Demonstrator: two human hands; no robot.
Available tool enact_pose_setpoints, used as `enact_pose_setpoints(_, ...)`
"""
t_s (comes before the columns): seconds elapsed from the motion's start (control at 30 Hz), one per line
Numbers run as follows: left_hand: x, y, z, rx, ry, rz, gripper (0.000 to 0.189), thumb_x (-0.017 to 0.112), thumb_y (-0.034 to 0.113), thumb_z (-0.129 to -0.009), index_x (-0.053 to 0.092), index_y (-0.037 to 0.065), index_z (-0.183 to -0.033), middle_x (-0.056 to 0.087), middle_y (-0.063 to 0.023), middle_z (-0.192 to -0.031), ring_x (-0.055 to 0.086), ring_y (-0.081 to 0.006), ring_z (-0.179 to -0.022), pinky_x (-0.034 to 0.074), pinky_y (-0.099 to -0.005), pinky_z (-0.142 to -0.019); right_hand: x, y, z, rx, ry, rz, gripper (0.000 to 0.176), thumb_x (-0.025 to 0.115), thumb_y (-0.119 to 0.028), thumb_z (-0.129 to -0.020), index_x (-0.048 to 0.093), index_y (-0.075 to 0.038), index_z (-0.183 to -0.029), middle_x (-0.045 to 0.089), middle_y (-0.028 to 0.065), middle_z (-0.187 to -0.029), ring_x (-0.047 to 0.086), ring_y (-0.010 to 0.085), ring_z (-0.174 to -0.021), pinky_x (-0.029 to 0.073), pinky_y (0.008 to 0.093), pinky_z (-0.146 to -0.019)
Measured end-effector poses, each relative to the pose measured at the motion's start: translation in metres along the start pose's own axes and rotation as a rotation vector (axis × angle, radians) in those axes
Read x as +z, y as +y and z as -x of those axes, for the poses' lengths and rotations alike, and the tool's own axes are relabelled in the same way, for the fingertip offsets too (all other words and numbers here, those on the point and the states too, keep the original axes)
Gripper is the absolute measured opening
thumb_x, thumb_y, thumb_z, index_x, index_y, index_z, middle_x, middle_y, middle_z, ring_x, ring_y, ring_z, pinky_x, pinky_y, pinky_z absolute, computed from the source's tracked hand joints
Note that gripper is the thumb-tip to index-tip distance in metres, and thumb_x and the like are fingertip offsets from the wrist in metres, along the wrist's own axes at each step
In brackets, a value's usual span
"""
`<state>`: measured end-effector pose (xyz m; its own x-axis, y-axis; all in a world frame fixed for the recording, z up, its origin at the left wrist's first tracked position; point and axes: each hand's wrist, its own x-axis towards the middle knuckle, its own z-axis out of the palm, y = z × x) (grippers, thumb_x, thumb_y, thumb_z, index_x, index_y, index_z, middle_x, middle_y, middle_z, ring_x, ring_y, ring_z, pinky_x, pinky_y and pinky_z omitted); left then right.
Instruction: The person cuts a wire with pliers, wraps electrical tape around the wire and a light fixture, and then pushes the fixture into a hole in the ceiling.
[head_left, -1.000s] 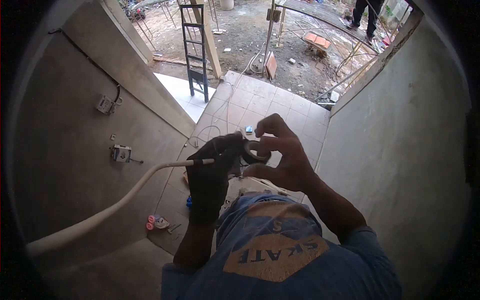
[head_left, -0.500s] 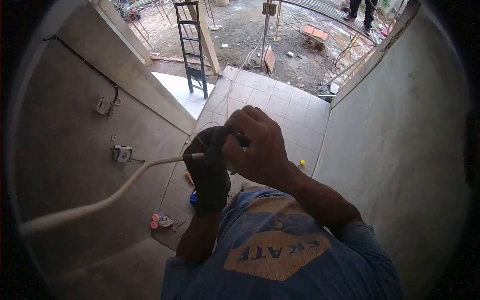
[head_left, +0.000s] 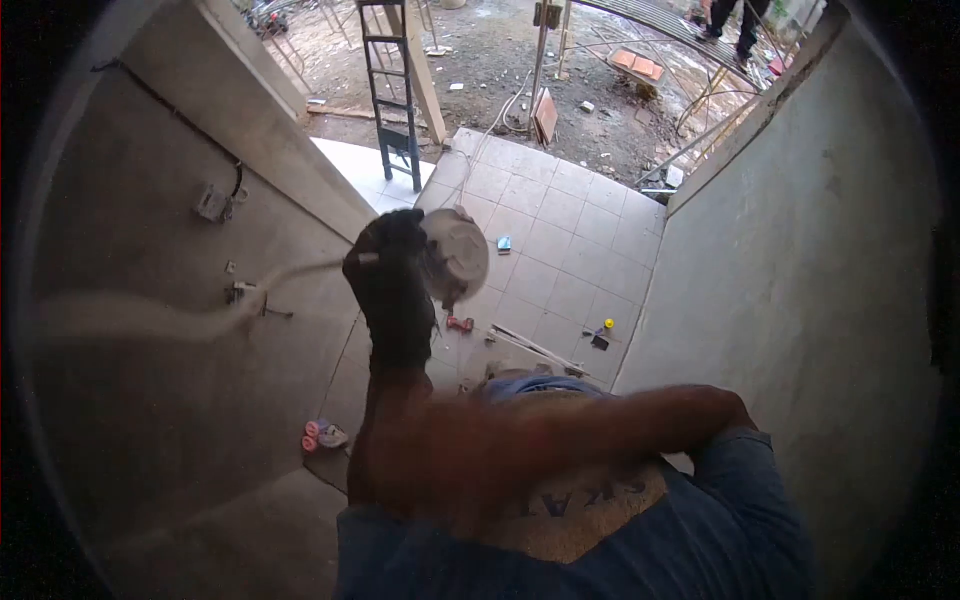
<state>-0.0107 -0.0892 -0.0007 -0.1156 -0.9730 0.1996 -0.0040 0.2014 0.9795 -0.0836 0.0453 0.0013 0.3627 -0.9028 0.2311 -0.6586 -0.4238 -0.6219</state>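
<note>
Two hands: my gloved left hand (head_left: 392,245), raised on my side of one ladder (head_left: 392,110), is curled round one pale hose (head_left: 312,268), its long axis running leftward, and one round grey fitting (head_left: 462,252), broad face turned rightward. My right hand (head_left: 408,448), across my chest, is blurred; its grip I cannot tell.
</note>
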Motion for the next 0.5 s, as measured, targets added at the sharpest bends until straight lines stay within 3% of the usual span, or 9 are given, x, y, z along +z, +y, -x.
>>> enact_pose_setpoints(0.07,-0.002,-0.007,-0.005,0.002,0.033,0.159,0.020,0.071,0.015,-0.095,0.073,-0.002,-0.103,0.071,-0.0045,-0.087,0.062,-0.0110,-0.077,0.050,-0.0284,-0.074,0.036,-0.009,0.014,-0.488,-0.011,-0.412,0.009,0.066,-0.012,-0.088,0.062,-0.004,-0.089,0.061,0.0109,-0.094,0.065,0.0286,-0.080,0.055,0.0428,-0.068)
enact_pose_setpoints(0.13,-0.014,-0.001,-0.006,0.317,0.019,-0.017,0.020,0.071,0.016,-0.096,0.073,-0.003,-0.103,0.071,-0.0048,-0.089,0.063,-0.0107,-0.080,0.050,-0.0271,-0.075,-0.069,0.017,-0.008,-0.160,0.192,0.122,0.006,0.066,-0.006,-0.090,0.062,-0.002,-0.088,0.061,0.0107,-0.093,0.066,0.0268,-0.078,0.055,0.0395,-0.068)
enact_pose_setpoints(0.17,-0.015,0.017,-0.002,0.202,0.018,0.086,0.020,0.072,0.016,-0.097,0.073,-0.003,-0.104,0.071,-0.0046,-0.089,0.064,-0.0108,-0.081,0.051,-0.0265,-0.076,-0.095,0.038,-0.001,-0.074,0.332,-0.252,0.009,0.069,0.002,-0.084,0.063,0.000,-0.090,0.062,0.0103,-0.089,0.064,0.0232,-0.073,0.053,0.0365,-0.065)
enact_pose_setpoints(0.2,-0.019,0.019,-0.001,0.198,0.031,0.087,0.020,0.072,0.016,-0.097,0.073,-0.003,-0.104,0.071,-0.0046,-0.089,0.064,-0.0108,-0.081,0.051,-0.0265,-0.076,-0.107,0.060,0.006,-0.081,0.414,-0.249,0.014,0.071,0.006,-0.081,0.064,0.001,-0.091,0.063,0.0094,-0.085,0.060,0.0183,-0.070,0.049,0.0326,-0.061)
enact_pose_setpoints(0.23,-0.022,0.019,-0.001,0.196,0.014,0.087,0.020,0.073,0.016,-0.097,0.073,-0.003,-0.104,0.071,-0.0045,-0.089,0.064,-0.0110,-0.082,0.051,-0.0266,-0.076,-0.114,0.068,0.018,-0.018,0.437,-0.323,0.015,0.071,0.003,-0.084,0.065,0.000,-0.097,0.063,0.0075,-0.083,0.056,0.0115,-0.068,0.044,0.0283,-0.058)
enact_pose_setpoints(0.27,-0.024,0.020,0.001,0.189,-0.005,0.086,0.020,0.074,0.016,-0.097,0.073,-0.003,-0.104,0.071,-0.0044,-0.089,0.065,-0.0113,-0.082,0.051,-0.0267,-0.076,-0.115,0.070,0.026,0.122,0.434,-0.348,0.019,0.073,-0.004,-0.087,0.069,-0.002,-0.105,0.062,0.0074,-0.075,0.058,0.0131,-0.058,0.048,0.0324,-0.055)
enact_pose_setpoints(0.4,-0.017,0.025,0.011,0.036,0.002,0.126,0.021,0.074,0.013,-0.096,0.072,-0.004,-0.107,0.072,-0.0050,-0.090,0.065,-0.0112,-0.082,0.052,-0.0273,-0.076,-0.096,0.064,0.029,0.243,0.479,-0.324,0.054,0.080,-0.005,-0.084,0.060,-0.004,-0.134,0.063,0.0036,-0.074,0.052,0.0066,-0.054,0.044,0.0266,-0.049)
enact_pose_setpoints(0.43,-0.015,0.018,0.015,0.077,0.009,0.154,0.023,0.071,0.015,-0.099,0.071,-0.004,-0.111,0.071,-0.0063,-0.094,0.065,-0.0121,-0.086,0.051,-0.0281,-0.080,-0.082,0.068,0.026,0.200,0.552,-0.335,0.053,0.083,-0.005,-0.083,0.062,-0.004,-0.131,0.065,0.0020,-0.073,0.054,0.0067,-0.053,0.044,0.0253,-0.048)
enact_pose_setpoints(0.5,-0.008,0.020,0.024,0.113,-0.003,0.178,0.025,0.068,0.016,-0.101,0.069,-0.005,-0.114,0.070,-0.0075,-0.097,0.064,-0.0130,-0.090,0.051,-0.0289,-0.083,-0.070,0.062,0.017,0.145,0.555,-0.280,0.046,0.082,-0.006,-0.084,0.065,-0.004,-0.126,0.069,0.0100,-0.092,0.065,0.0142,-0.065,0.054,0.0295,-0.053)
